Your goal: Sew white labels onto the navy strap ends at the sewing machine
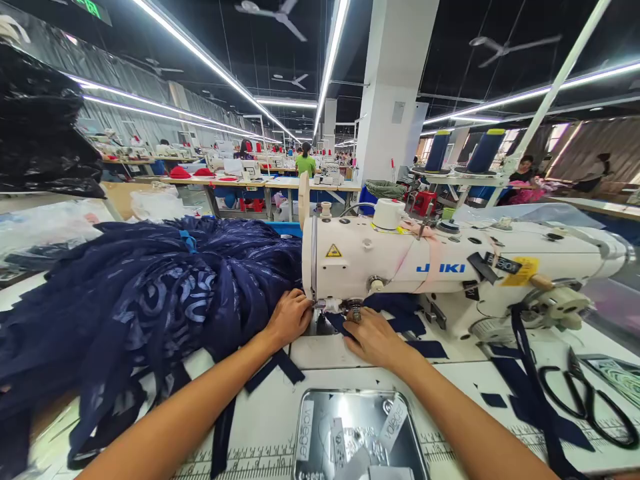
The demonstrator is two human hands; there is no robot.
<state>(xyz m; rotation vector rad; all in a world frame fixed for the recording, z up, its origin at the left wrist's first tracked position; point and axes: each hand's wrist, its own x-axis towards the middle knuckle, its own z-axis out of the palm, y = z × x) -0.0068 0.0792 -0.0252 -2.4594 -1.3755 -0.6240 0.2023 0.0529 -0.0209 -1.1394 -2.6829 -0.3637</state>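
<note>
A white Juki sewing machine (450, 267) stands on the table in front of me. A big heap of navy blue patterned fabric (135, 293) lies to its left. My left hand (290, 319) rests on the edge of that fabric just left of the needle, fingers curled onto the cloth. My right hand (373, 339) lies flat on a navy fabric strip (400, 313) that runs under the presser foot (334, 308). Both hands press cloth against the machine bed.
Black scissors (590, 400) lie at the right on the white table (450, 387), beside loose navy strips (525, 393). A shiny metal plate (357, 433) sits in the table near me. Two blue thread cones (483, 152) stand behind the machine. Other workers sit at distant tables.
</note>
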